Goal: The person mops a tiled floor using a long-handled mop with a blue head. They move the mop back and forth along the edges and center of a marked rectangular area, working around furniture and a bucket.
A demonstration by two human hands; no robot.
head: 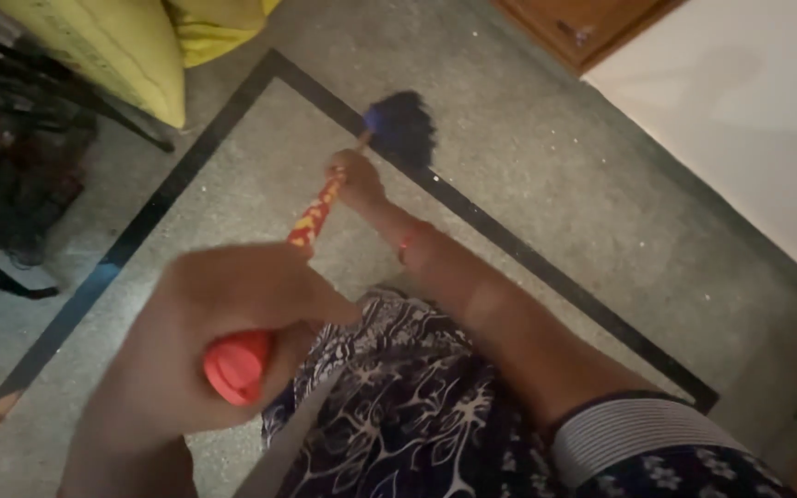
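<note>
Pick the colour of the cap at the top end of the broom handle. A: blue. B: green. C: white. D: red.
D: the left hand grips the broom at its top end, where a red cap shows below the fingers.

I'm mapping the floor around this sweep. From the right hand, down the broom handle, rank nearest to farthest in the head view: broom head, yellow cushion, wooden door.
From the right hand:
1. Broom head, dark, just beyond the hand.
2. Yellow cushion, upper left.
3. Wooden door, top right corner.
</note>
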